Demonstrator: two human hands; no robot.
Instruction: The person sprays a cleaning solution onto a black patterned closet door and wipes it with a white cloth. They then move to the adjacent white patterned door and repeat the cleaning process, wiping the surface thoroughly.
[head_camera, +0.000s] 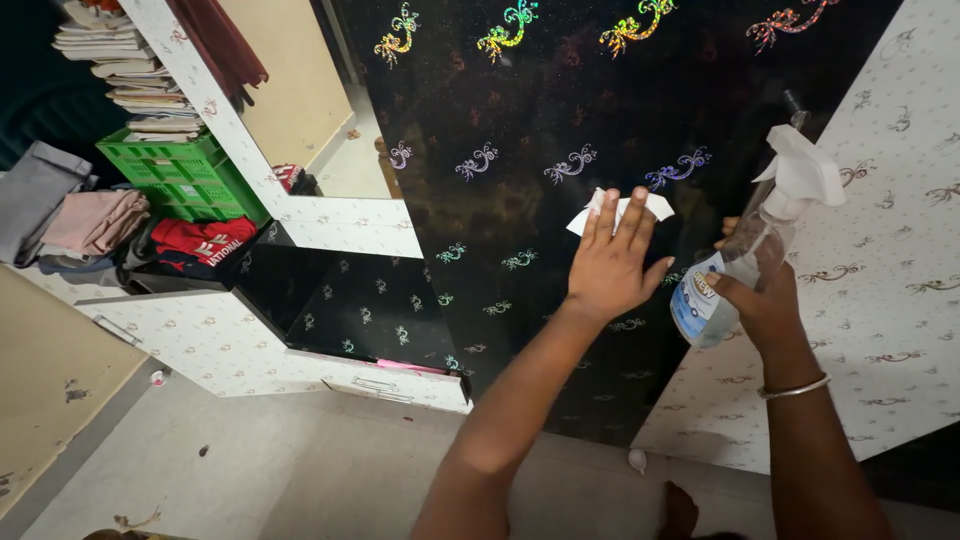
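Observation:
My left hand (612, 258) lies flat, fingers spread, pressing a white cloth or tissue (620, 208) against a glossy black wardrobe door (530, 120) patterned with iridescent swirls. My right hand (762, 300) grips a clear spray bottle (745, 255) with a white trigger head and a blue and white label, held tilted just to the right of the cloth. A thin bangle sits on my right wrist.
A white floral-patterned panel (890, 260) flanks the black door on the right. Left of the door is a mirror (290, 90), open shelves with folded clothes (90, 220), a green crate (185, 175) and stacked papers. A partly open drawer (380, 385) juts out below, above a light tiled floor (250, 460).

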